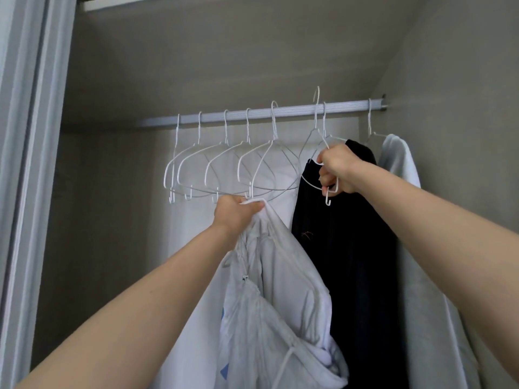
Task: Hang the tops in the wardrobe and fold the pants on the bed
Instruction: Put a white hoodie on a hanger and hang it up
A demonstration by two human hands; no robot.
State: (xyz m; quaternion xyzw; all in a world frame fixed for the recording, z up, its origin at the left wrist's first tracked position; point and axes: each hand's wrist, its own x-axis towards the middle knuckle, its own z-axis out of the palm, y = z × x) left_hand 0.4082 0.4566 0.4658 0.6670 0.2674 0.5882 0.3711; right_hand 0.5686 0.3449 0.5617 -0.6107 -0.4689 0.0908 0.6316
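Wardrobe rail (pixel 280 112), right hand (pixel 335 171) gripping hanger (pixel 314 153)

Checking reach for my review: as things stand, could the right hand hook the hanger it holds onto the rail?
Probably yes: the right hand grips the white hanger just beneath the rail, and the stretch above it looks free.

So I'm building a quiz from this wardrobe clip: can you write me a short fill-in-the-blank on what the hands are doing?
1. The left hand grips a ____ hooded top.
2. The right hand holds a white wire ____, lifted above the rail.
3. Behind the right hand hangs a ____ garment.

Missing words: white; hanger; black
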